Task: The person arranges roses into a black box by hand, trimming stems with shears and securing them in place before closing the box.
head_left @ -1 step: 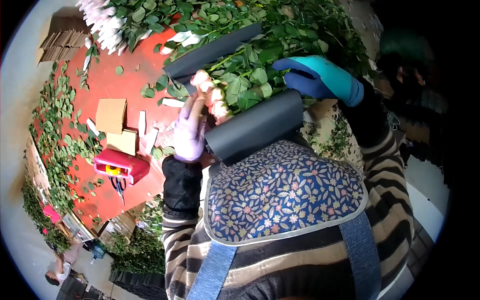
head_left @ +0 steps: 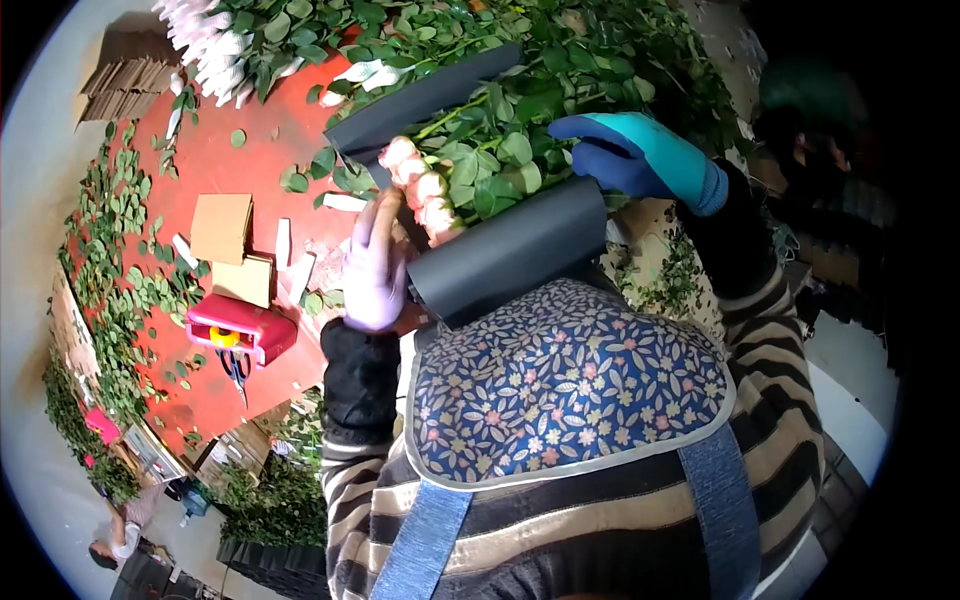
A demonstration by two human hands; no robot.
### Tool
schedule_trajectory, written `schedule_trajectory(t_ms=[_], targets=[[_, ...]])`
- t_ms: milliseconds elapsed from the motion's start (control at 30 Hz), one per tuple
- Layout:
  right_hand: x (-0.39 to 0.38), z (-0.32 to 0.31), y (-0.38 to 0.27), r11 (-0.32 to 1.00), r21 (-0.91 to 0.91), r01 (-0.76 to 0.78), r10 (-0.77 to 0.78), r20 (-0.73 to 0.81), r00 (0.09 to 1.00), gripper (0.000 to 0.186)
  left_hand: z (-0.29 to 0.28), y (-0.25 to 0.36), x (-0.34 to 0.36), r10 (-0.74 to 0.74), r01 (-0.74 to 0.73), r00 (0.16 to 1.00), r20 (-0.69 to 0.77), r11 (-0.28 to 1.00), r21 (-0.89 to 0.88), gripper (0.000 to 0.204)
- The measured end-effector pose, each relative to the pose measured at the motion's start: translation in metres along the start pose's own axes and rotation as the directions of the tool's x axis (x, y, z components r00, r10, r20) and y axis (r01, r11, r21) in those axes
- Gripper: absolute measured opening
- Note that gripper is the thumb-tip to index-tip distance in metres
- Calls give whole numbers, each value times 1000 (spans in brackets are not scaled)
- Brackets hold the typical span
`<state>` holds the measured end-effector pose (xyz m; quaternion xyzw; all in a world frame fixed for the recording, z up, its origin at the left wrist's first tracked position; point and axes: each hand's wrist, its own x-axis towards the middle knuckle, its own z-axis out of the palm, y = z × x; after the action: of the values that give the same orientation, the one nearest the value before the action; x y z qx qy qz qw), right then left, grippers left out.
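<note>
From afar, I watch roses (head_left: 417, 187) lie just right of my nearer left hand (head_left: 372, 275), its pinch unclear, leafy stems slanting up-right toward my right hand (head_left: 650, 152), fingers parted.

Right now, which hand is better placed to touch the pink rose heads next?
Probably the left hand: it is right beside the rose heads. The right hand is farther off, by the leafy stems.

roses (head_left: 415, 190) right of cardboard (head_left: 220, 228) | container (head_left: 252, 318) nearer than cardboard | scissors (head_left: 236, 370) beside container | leaves (head_left: 120, 265) left, on table (head_left: 270, 160)
</note>
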<state>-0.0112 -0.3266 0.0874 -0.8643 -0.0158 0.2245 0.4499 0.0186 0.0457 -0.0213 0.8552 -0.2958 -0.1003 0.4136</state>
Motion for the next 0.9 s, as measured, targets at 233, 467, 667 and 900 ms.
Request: schedule_trajectory(t_ms=[233, 467, 667, 900], targets=[[12, 18, 18, 966, 254, -36, 46, -33, 998, 37, -17, 37, -36, 94, -117, 991, 97, 957, 267, 83], [35, 2, 31, 966, 258, -3, 10, -26, 1000, 40, -29, 36, 11, 109, -56, 989, 97, 896, -440, 74], [34, -47, 4, 951, 64, 303, -272, -294, 916, 41, -35, 23, 35, -194, 260, 964, 180, 562, -785, 58], [29, -16, -75, 759, -181, 625, -640, -31, 768, 42, -6, 1, 38, -496, 498, 867, 50, 863, -86, 50]])
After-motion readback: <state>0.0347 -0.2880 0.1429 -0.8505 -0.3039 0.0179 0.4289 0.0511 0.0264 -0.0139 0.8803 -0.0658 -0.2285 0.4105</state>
